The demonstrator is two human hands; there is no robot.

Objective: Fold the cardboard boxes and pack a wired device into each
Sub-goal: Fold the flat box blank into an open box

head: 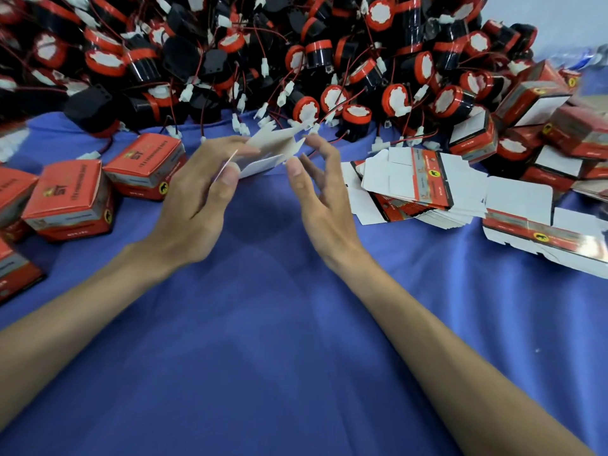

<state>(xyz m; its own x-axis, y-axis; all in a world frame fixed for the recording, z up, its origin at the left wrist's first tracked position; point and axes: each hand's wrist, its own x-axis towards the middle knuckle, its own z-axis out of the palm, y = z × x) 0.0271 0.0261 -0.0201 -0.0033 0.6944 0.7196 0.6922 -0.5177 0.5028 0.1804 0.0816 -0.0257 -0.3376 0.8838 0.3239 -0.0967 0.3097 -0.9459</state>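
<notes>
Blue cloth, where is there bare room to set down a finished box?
The blue cloth lies bare from the left hand, holding a carton, and right hand to the near edge, also below the flat cartons at right. Crowded: closed boxes at left, device pile at the back.

Desk [296, 373]: covered with a blue cloth, lightly creased, filling the view from 3 through 6 to 9 o'clock. Soft, diffuse shadows lie on the cloth near centre. Wall [546, 14]: pale, plain, visible at 1 o'clock. Lighting even, source not in view.
</notes>
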